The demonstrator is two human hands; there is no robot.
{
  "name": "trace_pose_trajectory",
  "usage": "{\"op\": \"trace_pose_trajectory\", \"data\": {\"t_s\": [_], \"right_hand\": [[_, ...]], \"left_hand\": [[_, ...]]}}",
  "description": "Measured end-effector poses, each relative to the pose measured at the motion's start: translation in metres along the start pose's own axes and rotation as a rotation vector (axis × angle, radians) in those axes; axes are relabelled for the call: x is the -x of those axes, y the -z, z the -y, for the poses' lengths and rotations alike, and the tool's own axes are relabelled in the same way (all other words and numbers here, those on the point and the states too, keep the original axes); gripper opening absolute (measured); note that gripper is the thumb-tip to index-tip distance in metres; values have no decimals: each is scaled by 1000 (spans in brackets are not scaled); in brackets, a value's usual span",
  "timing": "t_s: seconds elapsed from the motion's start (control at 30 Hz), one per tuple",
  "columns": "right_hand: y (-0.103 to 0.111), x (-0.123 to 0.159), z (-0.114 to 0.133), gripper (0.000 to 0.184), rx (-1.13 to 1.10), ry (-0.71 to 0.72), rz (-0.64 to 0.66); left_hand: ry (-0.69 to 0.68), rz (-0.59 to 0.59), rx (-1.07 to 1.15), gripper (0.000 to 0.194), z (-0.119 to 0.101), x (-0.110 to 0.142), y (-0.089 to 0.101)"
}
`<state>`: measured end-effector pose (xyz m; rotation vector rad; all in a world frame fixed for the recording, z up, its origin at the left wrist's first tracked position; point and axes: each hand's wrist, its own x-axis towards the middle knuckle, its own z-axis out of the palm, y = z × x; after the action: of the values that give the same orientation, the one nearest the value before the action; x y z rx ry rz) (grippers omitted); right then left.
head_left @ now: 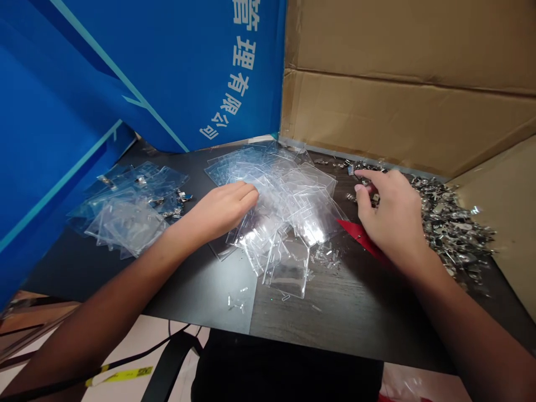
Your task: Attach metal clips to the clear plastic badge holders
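My left hand [221, 212] lies palm down on a loose pile of transparent plastic badge holders [288, 223], its fingers together and nothing visibly gripped. My right hand [389, 215] hangs over the near side of a heap of small metal clips [452, 223], with thumb and forefinger slightly apart at the heap's edge. Its fingers hide whatever lies between them. A red piece of paper or plastic [355, 234] pokes out beneath that palm. A second, smaller stack of transparent holders [129, 215], with several metal clips attached, lies to the left of my left hand.
Small transparent fragments [326, 254] lie beside the main pile on a dark wood-grain desk [201, 290]. A blue printed banner [167, 72] stands behind the desk at left, brown cardboard [402, 72] at right. A black chair back [285, 363] sits below the desk's front edge.
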<state>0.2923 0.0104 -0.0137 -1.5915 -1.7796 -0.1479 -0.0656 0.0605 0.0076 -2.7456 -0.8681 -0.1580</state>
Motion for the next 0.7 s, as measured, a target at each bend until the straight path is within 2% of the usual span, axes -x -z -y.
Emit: {"op": "trace_pose_trajectory", "data": {"t_s": [0.1, 0.2, 0.27, 0.37, 0.43, 0.53, 0.63, 0.7], "right_hand": [[5, 7, 23, 30, -127, -15, -23], [10, 17, 50, 30, -368, -122, 72], [12, 26, 67, 31, -528, -172, 209], [10, 39, 86, 33, -833, -224, 488], [6, 47, 93, 34, -996, -268, 564], [-1, 55, 95, 36, -1103, -300, 517], [-5, 57, 91, 33, -1057, -299, 487], [-5, 56, 89, 29, -998, -297, 464]], "left_hand": [[130, -98, -108, 24, 6, 3, 12], [235, -304, -164, 21, 5, 4, 23], [182, -468, -145, 17, -6, 2, 27], [-40, -625, -72, 11, -33, -4, 28], [-204, -649, -38, 13, -52, -8, 26], [-342, -642, 2, 20, -70, -13, 23], [-366, -632, 94, 15, -75, -14, 18], [-297, -603, 238, 4, -75, -12, 14]]}}
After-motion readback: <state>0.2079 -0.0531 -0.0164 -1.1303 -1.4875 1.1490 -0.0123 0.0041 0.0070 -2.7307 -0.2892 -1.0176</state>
